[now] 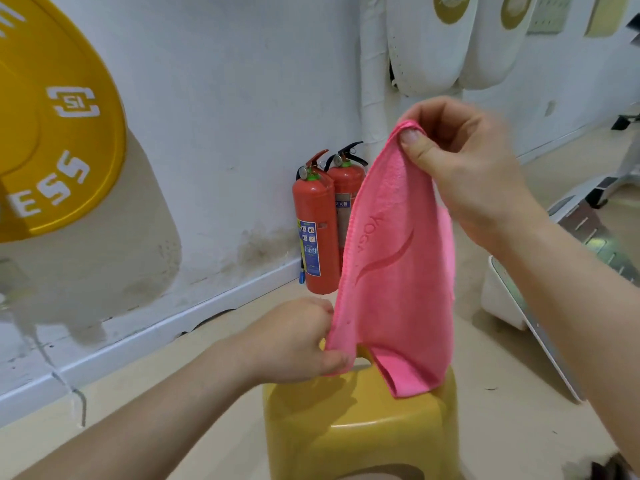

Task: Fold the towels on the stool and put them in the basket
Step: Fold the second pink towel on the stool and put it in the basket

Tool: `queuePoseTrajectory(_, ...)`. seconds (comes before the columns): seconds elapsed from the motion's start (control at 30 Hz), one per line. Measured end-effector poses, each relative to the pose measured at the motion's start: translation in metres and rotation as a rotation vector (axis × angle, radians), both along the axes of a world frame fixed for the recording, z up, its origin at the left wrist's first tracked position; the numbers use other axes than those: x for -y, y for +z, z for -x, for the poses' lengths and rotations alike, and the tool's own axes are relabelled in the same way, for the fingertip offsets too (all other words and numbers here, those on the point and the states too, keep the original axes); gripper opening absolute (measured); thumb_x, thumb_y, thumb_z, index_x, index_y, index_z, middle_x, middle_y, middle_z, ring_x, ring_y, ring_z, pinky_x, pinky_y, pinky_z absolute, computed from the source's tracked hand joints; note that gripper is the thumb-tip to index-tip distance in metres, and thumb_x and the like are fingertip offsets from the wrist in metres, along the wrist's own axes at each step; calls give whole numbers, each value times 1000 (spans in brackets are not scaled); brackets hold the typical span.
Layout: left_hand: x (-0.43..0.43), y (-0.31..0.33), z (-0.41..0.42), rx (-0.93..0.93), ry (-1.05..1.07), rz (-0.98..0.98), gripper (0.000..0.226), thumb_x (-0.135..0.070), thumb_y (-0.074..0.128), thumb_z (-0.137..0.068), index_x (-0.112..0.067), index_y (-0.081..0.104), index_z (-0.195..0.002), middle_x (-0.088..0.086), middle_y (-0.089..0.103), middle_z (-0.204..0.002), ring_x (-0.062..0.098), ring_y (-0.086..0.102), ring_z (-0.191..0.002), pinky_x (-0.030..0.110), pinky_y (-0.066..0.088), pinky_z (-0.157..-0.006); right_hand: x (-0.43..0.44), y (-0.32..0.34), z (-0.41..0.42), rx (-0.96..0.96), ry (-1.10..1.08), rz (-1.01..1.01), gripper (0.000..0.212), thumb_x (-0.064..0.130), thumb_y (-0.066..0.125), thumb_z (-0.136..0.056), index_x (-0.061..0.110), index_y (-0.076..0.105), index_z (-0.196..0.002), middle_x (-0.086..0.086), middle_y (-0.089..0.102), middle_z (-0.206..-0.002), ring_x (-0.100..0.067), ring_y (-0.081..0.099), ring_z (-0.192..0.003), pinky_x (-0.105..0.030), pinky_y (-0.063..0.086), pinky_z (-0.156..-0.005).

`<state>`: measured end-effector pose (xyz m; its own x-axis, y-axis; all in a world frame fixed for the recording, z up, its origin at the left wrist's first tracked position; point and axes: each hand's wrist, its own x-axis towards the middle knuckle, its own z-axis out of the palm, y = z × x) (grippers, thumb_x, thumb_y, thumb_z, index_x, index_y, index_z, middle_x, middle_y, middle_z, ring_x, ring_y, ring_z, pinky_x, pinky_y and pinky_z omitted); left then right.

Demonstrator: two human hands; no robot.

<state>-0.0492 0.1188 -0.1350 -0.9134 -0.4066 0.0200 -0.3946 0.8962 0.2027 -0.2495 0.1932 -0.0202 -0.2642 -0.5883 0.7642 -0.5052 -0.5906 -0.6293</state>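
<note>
Pinching pink towel (398, 271) at 12 o'clock corner with right hand (464, 168), at 7 o'clock corner with left hand (294, 341), over yellow stool (346, 427).

- The near and left parts of the stool (346, 410) seat are bare and reachable from above.
- The towel (398, 271) hangs over the far right part of the seat, stretched between the left hand (294, 341) low and the right hand (467, 168) high. It screens that corner from the front.
- Two fire extinguishers (317, 230) stand side by side against the wall (225, 133) behind the stool and block that approach.
- A strip of floor (173, 393) lies open left of the stool, up to the wall.
- A yellow weight plate (52, 116) juts in at upper left, well apart from the stool.
- A white unit (502, 299) stands on the floor to the right, with a narrow floor gap between it and the stool.
</note>
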Motion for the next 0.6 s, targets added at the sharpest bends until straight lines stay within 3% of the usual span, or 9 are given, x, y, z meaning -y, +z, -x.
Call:
queuePoseTrajectory(0.07,-23,3,10,-182,-58,-71,24,-44,57,-82,-22,64,-90,-8,66,-91,9,60,-85,35,49,-79,-2,0,2,-46,-5,-12,16,10,58,-87,25,60,-82,10,59,-76,1,53,-71,-17,43,-71)
queuePoseTrajectory(0.17,-44,9,24,-460,-45,-130,19,-32,60,-81,-26,58,-100,-11,65,-90,6,59,-84,29,49,-78,-3,-1,5,-62,62,-48,13,9,58,-87,21,60,-84,8,58,-76,0,53,-71,-16,42,-69)
queuePoseTrajectory(0.27,-44,22,31,-823,189,-381,36,-45,68,-68,-24,51,-91,-5,58,-87,9,55,-80,28,50,-73,-6,-1,10,-3,184,-111,9,10,60,-85,20,62,-84,12,62,-74,-1,56,-73,-17,45,-71)
queuePoseTrajectory(0.33,-42,32,33,-877,266,-648,56,-61,69,-57,-29,49,-98,-7,57,-95,8,58,-87,24,50,-75,-10,-1,12,24,260,-164,8,10,63,-83,18,64,-84,14,64,-73,-1,57,-72,-17,46,-70)
queuePoseTrajectory(0.4,-49,39,38,-827,211,-770,62,-64,69,-55,-31,52,-105,-10,61,-100,5,62,-91,23,51,-77,-13,1,11,36,343,-219,8,9,67,-81,14,64,-85,13,66,-72,0,59,-70,-14,47,-68)
queuePoseTrajectory(0.47,-59,46,43,-827,138,-755,55,-60,68,-62,-19,61,-98,-8,64,-88,8,63,-82,33,52,-74,-18,3,8,21,436,-284,8,10,67,-77,11,63,-85,11,68,-71,0,61,-68,-13,48,-66)
queuePoseTrajectory(0.53,-64,52,44,-915,60,-767,47,-50,65,-72,-4,60,-82,2,55,-74,15,53,-71,46,47,-67,-21,5,6,-13,510,-349,10,7,65,-75,7,63,-85,9,68,-70,0,62,-66,-13,49,-64)
queuePoseTrajectory(0.6,-62,62,42,-988,2,-723,38,-37,62,-77,1,56,-74,7,47,-68,15,47,-66,40,39,-60,-24,8,5,-28,579,-404,10,3,62,-75,4,62,-85,7,68,-68,-2,63,-64,-13,50,-62)
